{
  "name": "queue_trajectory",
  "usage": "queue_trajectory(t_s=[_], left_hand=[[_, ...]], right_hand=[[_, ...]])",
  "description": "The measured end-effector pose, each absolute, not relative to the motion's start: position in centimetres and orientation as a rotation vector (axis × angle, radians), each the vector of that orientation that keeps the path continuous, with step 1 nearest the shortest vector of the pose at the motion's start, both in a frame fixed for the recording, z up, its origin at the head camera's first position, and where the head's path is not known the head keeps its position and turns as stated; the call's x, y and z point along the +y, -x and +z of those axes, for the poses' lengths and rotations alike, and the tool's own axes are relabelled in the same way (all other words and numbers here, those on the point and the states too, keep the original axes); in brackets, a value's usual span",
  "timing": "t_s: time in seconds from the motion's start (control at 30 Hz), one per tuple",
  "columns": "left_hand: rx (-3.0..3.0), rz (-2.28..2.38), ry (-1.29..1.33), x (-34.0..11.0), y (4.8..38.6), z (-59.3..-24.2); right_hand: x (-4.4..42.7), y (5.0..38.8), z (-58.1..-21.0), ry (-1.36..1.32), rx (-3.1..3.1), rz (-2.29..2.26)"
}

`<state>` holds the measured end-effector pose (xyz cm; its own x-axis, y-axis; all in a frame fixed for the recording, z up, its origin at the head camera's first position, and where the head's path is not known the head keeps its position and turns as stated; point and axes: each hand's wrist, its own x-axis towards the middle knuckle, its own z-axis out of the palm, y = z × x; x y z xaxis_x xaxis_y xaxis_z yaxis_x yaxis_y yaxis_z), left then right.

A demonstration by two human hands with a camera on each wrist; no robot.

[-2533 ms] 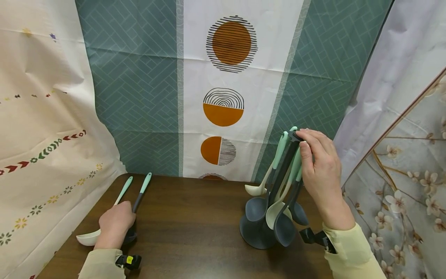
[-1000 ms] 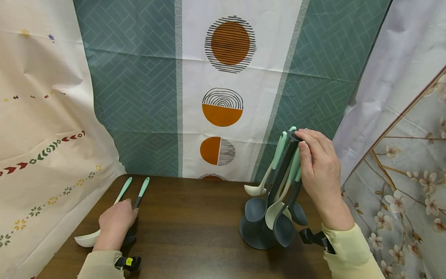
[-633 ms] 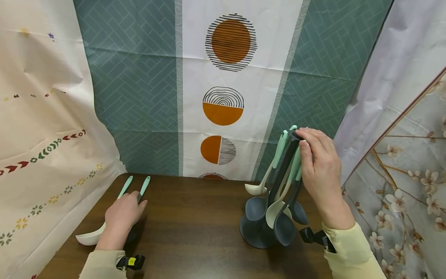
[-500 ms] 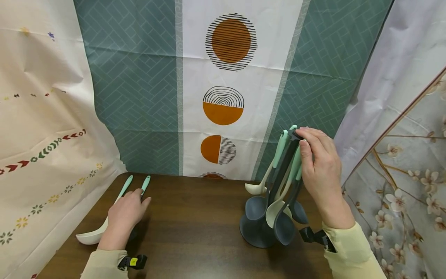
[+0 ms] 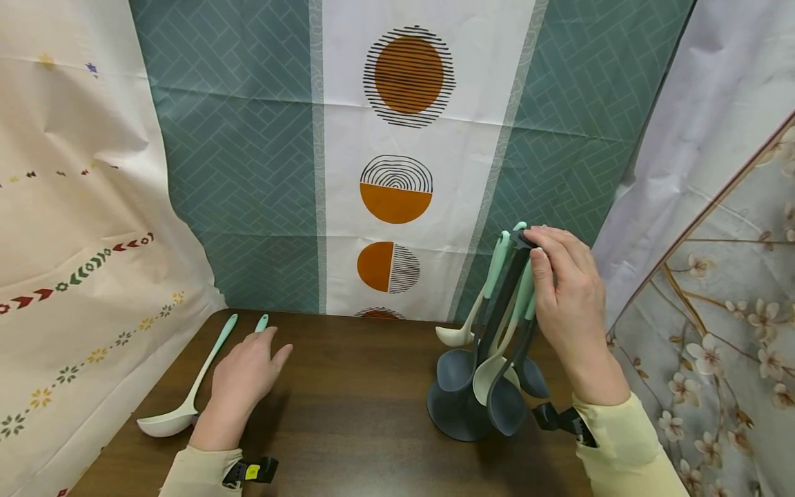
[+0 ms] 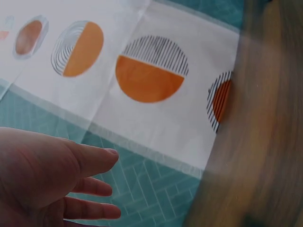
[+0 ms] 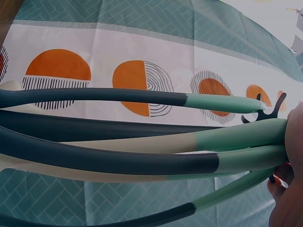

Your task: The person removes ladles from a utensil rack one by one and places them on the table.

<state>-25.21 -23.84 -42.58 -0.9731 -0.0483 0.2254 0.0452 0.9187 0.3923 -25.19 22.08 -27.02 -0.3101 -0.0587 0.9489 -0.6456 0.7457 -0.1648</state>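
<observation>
My left hand [image 5: 245,369], fingers spread, is over a ladle whose mint handle tip [image 5: 263,322] shows beyond it; the rest is hidden behind the hand. In the left wrist view the left hand [image 6: 52,175] holds nothing. Just left of it a cream ladle [image 5: 170,422] with a mint handle lies on the table. At the right stands a dark utensil stand [image 5: 456,422], hung with several cream and dark grey ladles and spoons. My right hand [image 5: 574,297] grips its top, thumb at the front. In the right wrist view the stand's hooks [image 7: 272,112] poke out beside the hand.
The brown wooden table [image 5: 348,400] ends at a hanging green and white cloth [image 5: 248,172] behind. A cream patterned cloth [image 5: 93,241] borders the left side, and a floral cloth [image 5: 714,359] the right.
My left hand has let go of the ladles, spread its fingers and moved right and slightly away from me, uncovering the cream ladle. The right hand stays on the stand's top.
</observation>
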Motion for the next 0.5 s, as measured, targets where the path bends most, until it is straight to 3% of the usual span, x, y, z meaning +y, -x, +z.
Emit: queue_trajectory(t_s=[0.5], left_hand=[[-2.745,-0.635,0.123,-19.9,24.7,-41.1]], right_hand=[[22.2,25.2,-27.0,-0.558,-1.815,0.644]])
